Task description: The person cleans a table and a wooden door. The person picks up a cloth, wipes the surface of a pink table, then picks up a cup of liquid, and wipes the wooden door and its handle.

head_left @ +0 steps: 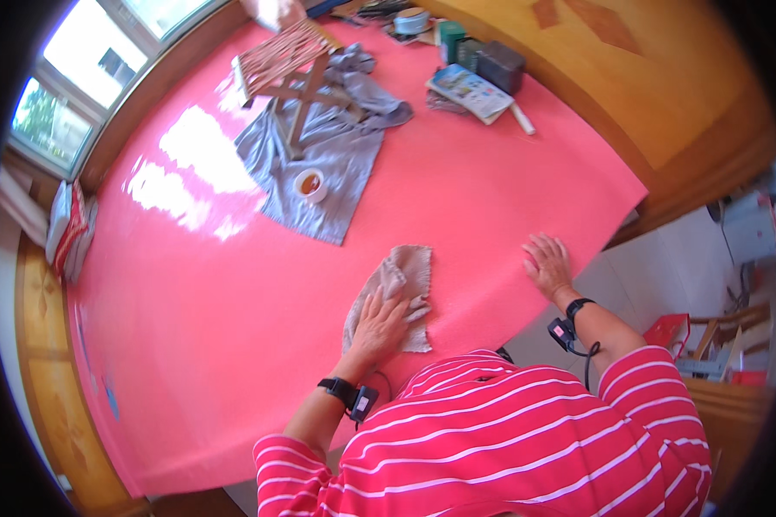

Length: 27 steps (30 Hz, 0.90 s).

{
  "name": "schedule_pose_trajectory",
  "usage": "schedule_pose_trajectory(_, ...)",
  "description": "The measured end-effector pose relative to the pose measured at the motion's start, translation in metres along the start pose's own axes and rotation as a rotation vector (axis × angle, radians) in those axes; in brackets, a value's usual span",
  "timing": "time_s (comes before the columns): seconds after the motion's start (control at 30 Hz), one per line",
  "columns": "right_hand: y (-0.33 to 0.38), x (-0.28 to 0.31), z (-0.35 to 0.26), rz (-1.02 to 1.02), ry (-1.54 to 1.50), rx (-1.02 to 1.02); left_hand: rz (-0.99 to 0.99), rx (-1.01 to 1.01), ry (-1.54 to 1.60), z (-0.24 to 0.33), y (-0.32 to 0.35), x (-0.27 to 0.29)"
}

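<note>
**Beige rag under one palm, bare cloth under the other**

Beige and limp, the rag lies on the pink tablecloth with the left hand laid flat over its near half. The fingers are spread and pressed down, not curled or pinching, so the rag is pinned by the palm rather than gripped; its far end sticks out crumpled past the fingertips. That flat hold looks suited to pushing the rag across the surface.

Off to the right of the rag, near the table's edge, the right hand rests open on the bare cloth, fingers splayed, holding nothing. It seems placed as a brace, with the person leaning in over the table.

Well beyond both hands lies a grey garment, with a tape roll on its near part and a wooden rack on its far part. Farther right of that sit a booklet and dark boxes.
</note>
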State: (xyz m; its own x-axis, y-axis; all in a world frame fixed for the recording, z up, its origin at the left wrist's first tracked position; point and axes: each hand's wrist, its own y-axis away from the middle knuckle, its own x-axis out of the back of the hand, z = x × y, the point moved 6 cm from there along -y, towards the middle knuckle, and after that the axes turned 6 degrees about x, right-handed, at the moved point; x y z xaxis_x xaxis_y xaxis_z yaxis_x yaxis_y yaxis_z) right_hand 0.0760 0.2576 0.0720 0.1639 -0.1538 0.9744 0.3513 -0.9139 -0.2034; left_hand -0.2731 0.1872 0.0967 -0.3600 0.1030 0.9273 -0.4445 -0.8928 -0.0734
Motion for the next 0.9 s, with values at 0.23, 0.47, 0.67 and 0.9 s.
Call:
schedule_pose_trajectory(0.23,0.01,-0.024,0.021,-0.103,0.014,-0.045,-0.007,0.006,-0.05,-0.001,0.001,-0.016)
schedule_pose_trajectory(0.47,0.01,-0.009,0.015,0.086,-0.324,-0.081,-0.061,-0.075,-0.158,0.002,0.005,-0.029)
schedule_pose_trajectory(0.67,0.085,-0.005,-0.042,0.072,-1.506,-0.357,-0.049,0.155,-0.01,0.023,-0.009,-0.03)
schedule_pose_trajectory(0.9,0.363,-0.053,-0.023,0.248,-1.692,-1.236,-0.039,-0.176,0.179,0.135,-0.062,-0.067)
